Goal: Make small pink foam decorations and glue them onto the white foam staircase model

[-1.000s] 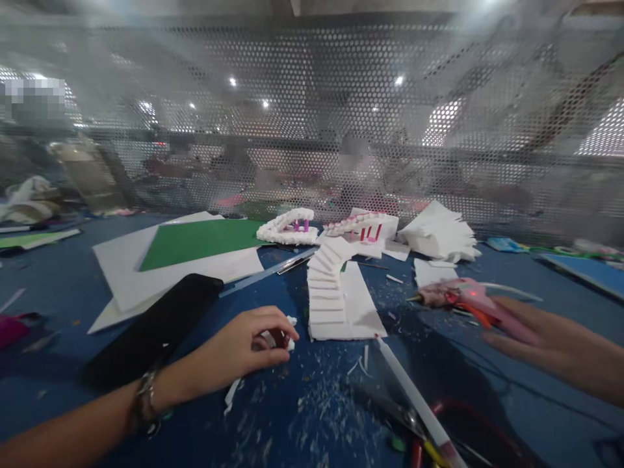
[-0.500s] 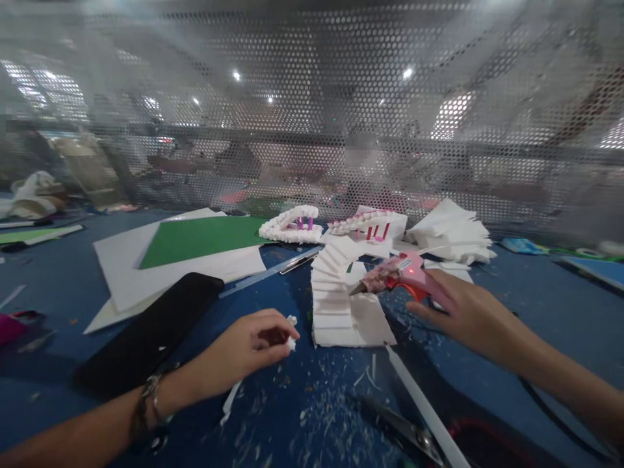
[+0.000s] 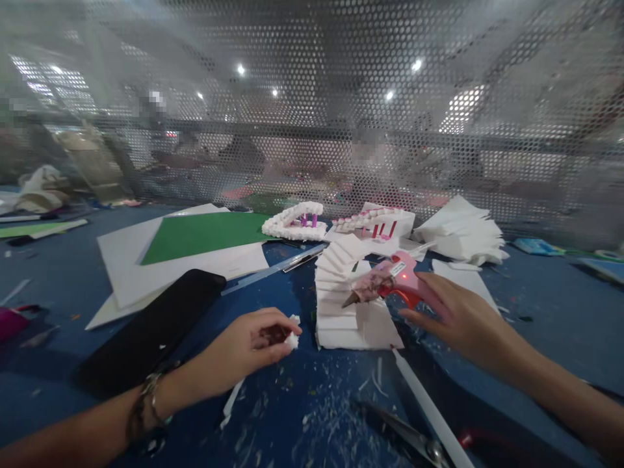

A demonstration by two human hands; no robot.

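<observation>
My left hand (image 3: 248, 348) rests low over the blue table (image 3: 302, 416), fingers pinched on a small white foam piece (image 3: 292, 338). My right hand (image 3: 458, 318) grips a pink glue gun (image 3: 390, 279). Its nozzle points left and down over a white foam staircase model (image 3: 341, 299) that stands between my two hands. The left hand sits just left of the staircase's base.
A black phone (image 3: 151, 331) lies at the left, beside white sheets and a green board (image 3: 205, 234). Two small foam models (image 3: 292, 224) and a fan of foam sheets (image 3: 463, 231) stand at the back before a perforated screen. Scissors (image 3: 404, 442), a white strip and foam scraps lie near me.
My right hand picked up the glue gun from the table at the right and carried it left, over the foam staircase. My left hand stayed in place with the foam piece.
</observation>
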